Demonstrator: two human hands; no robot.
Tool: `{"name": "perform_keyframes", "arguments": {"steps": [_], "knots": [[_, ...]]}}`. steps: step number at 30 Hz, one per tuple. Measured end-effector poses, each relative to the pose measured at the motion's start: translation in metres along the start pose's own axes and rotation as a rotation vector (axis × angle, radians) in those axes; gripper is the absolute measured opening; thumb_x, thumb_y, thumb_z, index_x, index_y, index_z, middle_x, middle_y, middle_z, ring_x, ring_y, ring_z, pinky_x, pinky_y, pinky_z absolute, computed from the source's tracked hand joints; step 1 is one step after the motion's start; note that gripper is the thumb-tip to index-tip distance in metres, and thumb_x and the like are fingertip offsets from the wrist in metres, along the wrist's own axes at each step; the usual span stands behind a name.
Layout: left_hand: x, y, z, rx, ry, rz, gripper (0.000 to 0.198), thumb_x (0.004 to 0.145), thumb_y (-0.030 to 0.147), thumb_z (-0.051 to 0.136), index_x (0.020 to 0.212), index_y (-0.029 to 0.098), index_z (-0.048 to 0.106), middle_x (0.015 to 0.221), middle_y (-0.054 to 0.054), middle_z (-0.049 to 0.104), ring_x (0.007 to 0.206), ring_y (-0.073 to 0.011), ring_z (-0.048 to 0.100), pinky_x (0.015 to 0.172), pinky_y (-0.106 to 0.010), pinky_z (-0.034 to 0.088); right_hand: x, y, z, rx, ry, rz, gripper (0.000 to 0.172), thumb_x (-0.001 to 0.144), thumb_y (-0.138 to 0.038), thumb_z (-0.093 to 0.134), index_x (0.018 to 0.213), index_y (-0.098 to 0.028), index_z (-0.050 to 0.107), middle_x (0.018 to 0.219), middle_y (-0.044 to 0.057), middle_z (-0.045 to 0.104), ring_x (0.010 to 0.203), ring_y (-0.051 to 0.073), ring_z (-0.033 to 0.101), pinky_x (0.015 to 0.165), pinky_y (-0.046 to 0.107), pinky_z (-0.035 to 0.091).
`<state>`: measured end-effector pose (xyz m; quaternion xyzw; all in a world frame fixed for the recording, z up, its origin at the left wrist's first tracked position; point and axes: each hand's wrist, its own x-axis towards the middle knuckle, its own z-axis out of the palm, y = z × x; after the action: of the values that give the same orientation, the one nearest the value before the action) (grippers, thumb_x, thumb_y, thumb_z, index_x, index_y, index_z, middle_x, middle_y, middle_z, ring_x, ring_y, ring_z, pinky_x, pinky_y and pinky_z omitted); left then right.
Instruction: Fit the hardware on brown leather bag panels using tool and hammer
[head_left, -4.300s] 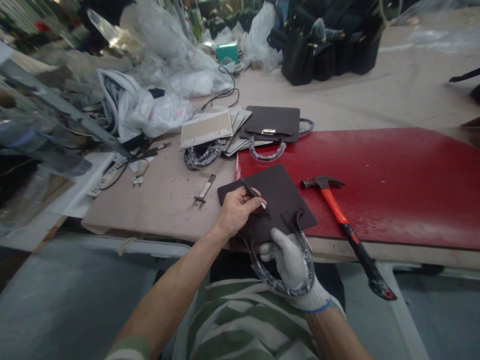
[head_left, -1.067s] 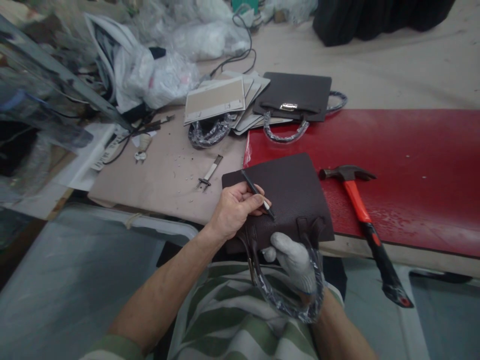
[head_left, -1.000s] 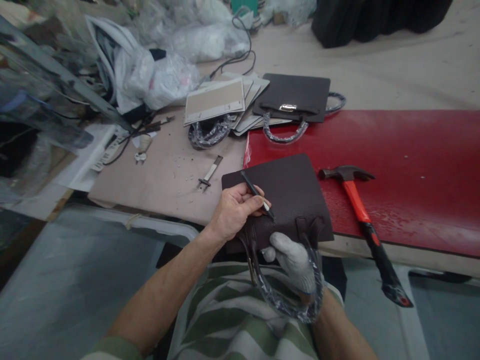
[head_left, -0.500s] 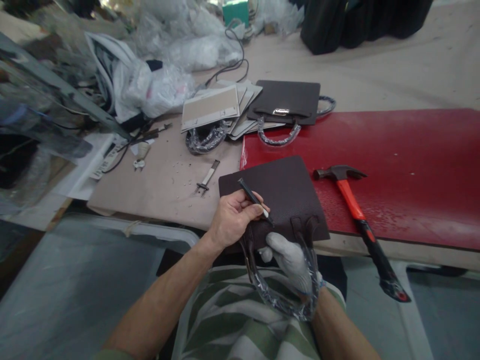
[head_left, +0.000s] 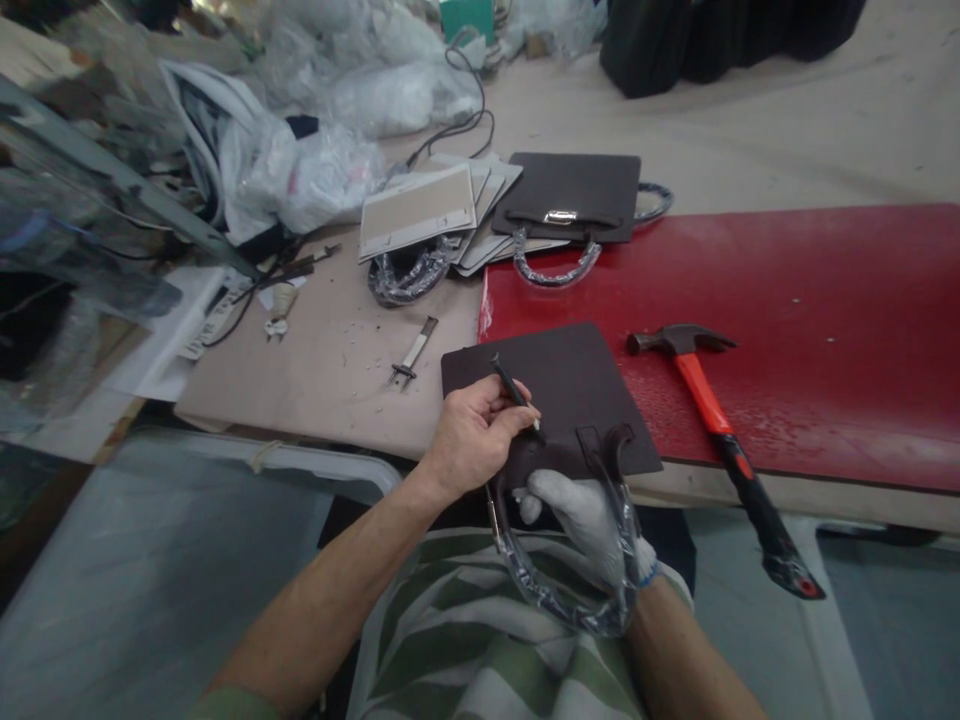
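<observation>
- Dark brown panel is lying at the table's near edge, partly across the corner of the red mat, its near side reaching toward the person's lap
- Panel is looking thin and light, probably firm enough to be keeping flat yet bending under a hard pinch; its face is seeming easy to scuff
- Handle is looping off the near side, clear film wrapping its curve; film is probably making it slippery, so the bare panel edges are offering the surer hold, away from the strap ends
- Left hand, bare, is pinching a slim dark tool between thumb and fingers, slanting it over the panel; whether its tip is touching, cannot tell
- Gloved right hand is curling at the near edge inside the handle loop; underside is hiding, so cannot tell if it is pinching
- Hammer is resting just right of the panel, grip overhanging the table; a pronged tool is lying to the left
- Farther back, a clasped panel is lying beside pale boards
</observation>
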<state>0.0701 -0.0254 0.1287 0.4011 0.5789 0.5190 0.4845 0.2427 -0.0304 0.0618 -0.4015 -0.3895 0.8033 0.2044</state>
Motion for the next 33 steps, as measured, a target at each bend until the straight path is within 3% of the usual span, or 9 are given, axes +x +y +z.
{"name": "perform_keyframes", "arguments": {"steps": [5,11,21,25,29,33], "knots": [[0.001,-0.002,-0.001,-0.051,-0.013,-0.025,0.017,0.079,0.026,0.073,0.089,0.015,0.064,0.076,-0.004,0.076,0.071,-0.0155,0.072,0.069,-0.024,0.056,-0.003,-0.004,0.007,0.008,0.047,0.028,0.039,0.076,-0.056,0.075,0.062,-0.020,0.073,0.061,0.004,0.067,0.061,0.020,0.059,0.070,0.038,0.049],[0.001,-0.003,-0.001,-0.097,-0.003,-0.074,0.023,0.078,0.030,0.076,0.090,0.015,0.064,0.076,-0.004,0.076,0.070,-0.0157,0.072,0.067,-0.024,0.056,-0.008,-0.005,0.009,0.010,0.064,0.136,0.055,0.070,-0.069,0.076,0.047,-0.020,0.066,0.061,0.009,0.067,0.065,0.022,0.063,0.073,0.039,0.050],[-0.008,-0.004,0.003,0.091,0.034,0.086,0.012,0.083,0.021,0.071,0.093,0.018,0.067,0.084,-0.004,0.079,0.079,-0.0179,0.076,0.077,-0.026,0.060,-0.008,-0.009,0.013,-0.008,0.084,0.055,0.051,0.077,-0.061,0.073,0.048,-0.020,0.068,0.053,0.007,0.064,0.054,0.020,0.060,0.066,0.039,0.051],[-0.007,-0.010,0.006,0.173,0.024,0.165,0.009,0.086,0.021,0.069,0.096,0.019,0.068,0.088,-0.003,0.079,0.082,-0.0177,0.076,0.079,-0.026,0.060,-0.008,-0.013,0.013,0.033,0.098,0.106,0.052,0.078,-0.060,0.073,0.049,-0.018,0.066,0.054,0.007,0.064,0.053,0.019,0.059,0.063,0.037,0.051],[0.006,-0.012,0.008,0.239,0.007,0.239,0.008,0.089,0.021,0.067,0.096,0.020,0.069,0.089,-0.004,0.079,0.083,-0.0181,0.076,0.080,-0.027,0.060,-0.001,-0.021,0.017,0.066,0.113,0.032,0.055,0.082,-0.060,0.070,0.049,-0.017,0.064,0.054,0.006,0.062,0.053,0.016,0.058,0.061,0.033,0.049],[0.027,-0.014,0.009,0.344,-0.025,0.347,0.007,0.090,0.020,0.066,0.096,0.020,0.069,0.091,-0.004,0.078,0.083,-0.0178,0.075,0.082,-0.028,0.059,0.018,-0.029,0.023,0.160,0.161,-0.077,0.050,0.075,-0.062,0.075,0.058,-0.017,0.064,0.050,0.004,0.059,0.047,0.013,0.053,0.052,0.028,0.047]]}}
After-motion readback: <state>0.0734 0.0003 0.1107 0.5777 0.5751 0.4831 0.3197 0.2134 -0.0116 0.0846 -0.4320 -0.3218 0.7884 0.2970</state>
